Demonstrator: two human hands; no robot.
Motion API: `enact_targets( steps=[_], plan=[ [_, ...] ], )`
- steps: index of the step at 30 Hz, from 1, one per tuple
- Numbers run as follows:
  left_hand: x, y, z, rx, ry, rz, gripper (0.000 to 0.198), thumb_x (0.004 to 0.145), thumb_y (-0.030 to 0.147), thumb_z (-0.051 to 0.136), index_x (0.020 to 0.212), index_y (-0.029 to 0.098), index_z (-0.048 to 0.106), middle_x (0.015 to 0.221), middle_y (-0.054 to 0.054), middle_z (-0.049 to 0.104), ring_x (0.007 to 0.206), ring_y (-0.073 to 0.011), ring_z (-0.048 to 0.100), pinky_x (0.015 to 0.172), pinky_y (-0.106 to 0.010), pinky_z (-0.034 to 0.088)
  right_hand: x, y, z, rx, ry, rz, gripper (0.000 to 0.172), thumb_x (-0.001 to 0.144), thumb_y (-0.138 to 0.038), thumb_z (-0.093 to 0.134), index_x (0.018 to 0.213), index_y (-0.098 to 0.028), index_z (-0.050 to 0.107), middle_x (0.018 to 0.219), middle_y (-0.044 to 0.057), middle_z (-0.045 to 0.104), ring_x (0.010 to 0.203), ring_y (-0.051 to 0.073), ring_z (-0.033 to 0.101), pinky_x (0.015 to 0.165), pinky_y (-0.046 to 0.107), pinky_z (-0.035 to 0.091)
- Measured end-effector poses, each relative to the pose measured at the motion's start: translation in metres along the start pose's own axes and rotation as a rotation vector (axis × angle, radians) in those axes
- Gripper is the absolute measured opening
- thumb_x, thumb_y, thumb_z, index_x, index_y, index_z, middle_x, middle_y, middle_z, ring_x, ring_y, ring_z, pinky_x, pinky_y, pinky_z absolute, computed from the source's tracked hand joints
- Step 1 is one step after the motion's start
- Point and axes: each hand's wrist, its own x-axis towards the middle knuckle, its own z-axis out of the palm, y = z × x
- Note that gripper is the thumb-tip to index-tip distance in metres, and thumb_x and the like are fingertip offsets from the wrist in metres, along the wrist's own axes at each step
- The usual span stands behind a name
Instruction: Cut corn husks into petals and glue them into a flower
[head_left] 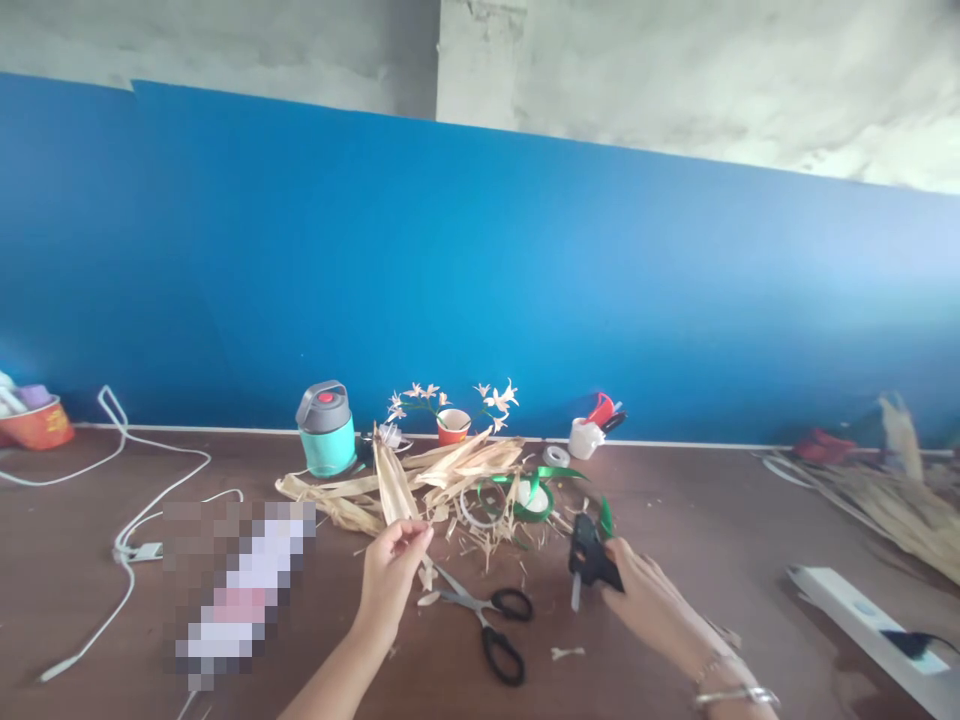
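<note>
My right hand [637,597] is wrapped round a black hot glue gun [589,555], with a whitish glue stick poking out of it. Thumb and fingertips of my left hand [396,572] are pinched together; whatever is between them is too small to make out. Just beyond that hand lie dried corn husks [457,468] and shredded bits. Open scissors [487,610] with black handles rest on the table between my hands. Green ribbon [536,500] and a clear tape ring [481,505] lie among the scraps.
Behind the husks stand a turquoise flask [328,435] and a small orange cup [453,428] with husk flowers [501,397]. A white cup [585,437] holds tools. A power strip [874,630] lies right, white cables [139,520] left. A blue partition [480,260] closes the back.
</note>
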Motion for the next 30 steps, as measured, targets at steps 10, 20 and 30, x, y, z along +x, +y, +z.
enact_targets(
  steps=[10, 20, 30],
  plan=[
    [0.005, -0.009, -0.001, -0.162, 0.006, -0.043, 0.033, 0.067, 0.042, 0.067, 0.083, 0.013, 0.068, 0.080, -0.007, 0.070, 0.079, -0.0212, 0.062, 0.070, -0.027, 0.046, -0.010, -0.038, -0.022, -0.328, 0.124, 0.114, 0.015, 0.068, -0.014, 0.052, 0.081, -0.018, 0.060, 0.093, 0.015, 0.061, 0.097, 0.035, 0.051, 0.072, 0.045, 0.035],
    [0.008, -0.010, -0.001, -0.120, 0.028, 0.010, 0.028, 0.065, 0.040, 0.067, 0.075, 0.013, 0.066, 0.068, -0.004, 0.064, 0.066, -0.0179, 0.058, 0.062, -0.026, 0.044, -0.001, -0.175, 0.026, 0.098, -0.017, -0.488, 0.009, 0.070, -0.017, 0.059, 0.067, -0.021, 0.066, 0.081, 0.007, 0.065, 0.088, 0.025, 0.056, 0.079, 0.036, 0.036],
    [0.008, -0.006, -0.002, -0.091, 0.023, -0.013, 0.031, 0.063, 0.044, 0.067, 0.073, 0.014, 0.066, 0.065, -0.003, 0.064, 0.063, -0.0179, 0.058, 0.060, -0.025, 0.044, 0.000, -0.175, 0.046, 0.340, 0.010, -0.447, 0.011, 0.065, -0.009, 0.057, 0.063, -0.019, 0.061, 0.075, 0.005, 0.065, 0.079, 0.022, 0.058, 0.074, 0.033, 0.041]
  ],
)
